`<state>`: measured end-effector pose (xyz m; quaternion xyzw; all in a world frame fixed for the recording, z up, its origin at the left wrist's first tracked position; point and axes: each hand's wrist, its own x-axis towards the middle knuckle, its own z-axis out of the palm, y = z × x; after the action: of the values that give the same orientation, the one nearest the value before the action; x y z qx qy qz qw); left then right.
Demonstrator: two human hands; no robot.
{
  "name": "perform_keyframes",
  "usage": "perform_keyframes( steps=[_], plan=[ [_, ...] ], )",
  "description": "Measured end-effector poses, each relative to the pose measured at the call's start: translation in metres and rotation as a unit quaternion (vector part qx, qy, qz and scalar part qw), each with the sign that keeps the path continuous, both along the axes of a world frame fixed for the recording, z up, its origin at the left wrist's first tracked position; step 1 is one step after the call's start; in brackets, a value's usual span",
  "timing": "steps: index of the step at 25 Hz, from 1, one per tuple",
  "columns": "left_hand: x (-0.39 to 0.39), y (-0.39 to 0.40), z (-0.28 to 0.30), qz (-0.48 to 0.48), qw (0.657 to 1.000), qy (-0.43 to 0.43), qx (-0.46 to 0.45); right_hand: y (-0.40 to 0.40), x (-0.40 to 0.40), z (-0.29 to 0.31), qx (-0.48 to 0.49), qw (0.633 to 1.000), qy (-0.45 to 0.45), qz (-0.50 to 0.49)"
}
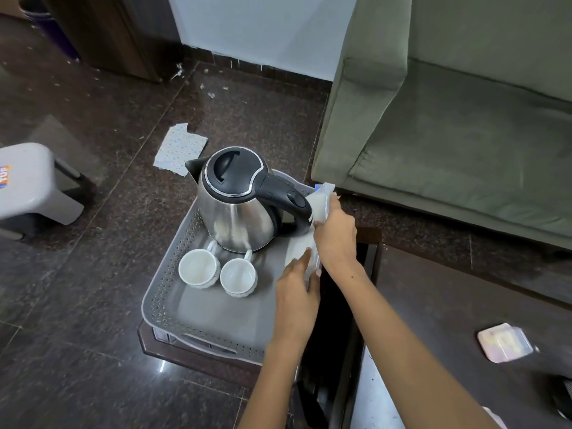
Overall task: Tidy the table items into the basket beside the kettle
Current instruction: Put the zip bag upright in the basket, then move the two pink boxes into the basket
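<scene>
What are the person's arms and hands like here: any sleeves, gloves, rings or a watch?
Both forearms are bare as far as the frame shows, with no sleeves in view. The left hand and right hand wear no gloves, and no ring, watch or bracelet shows on either.
</scene>
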<state>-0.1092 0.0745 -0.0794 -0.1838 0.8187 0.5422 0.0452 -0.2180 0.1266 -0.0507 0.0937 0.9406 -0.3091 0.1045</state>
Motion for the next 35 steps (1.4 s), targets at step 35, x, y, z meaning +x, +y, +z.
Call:
perform_keyframes(
  steps=[35],
  plan=[
    [0.161,0.261,-0.034,-0.230,0.971,-0.058,-0.020,0.396,0.280,-0.075,0.082,0.972,-0.151,-0.161]
  ],
)
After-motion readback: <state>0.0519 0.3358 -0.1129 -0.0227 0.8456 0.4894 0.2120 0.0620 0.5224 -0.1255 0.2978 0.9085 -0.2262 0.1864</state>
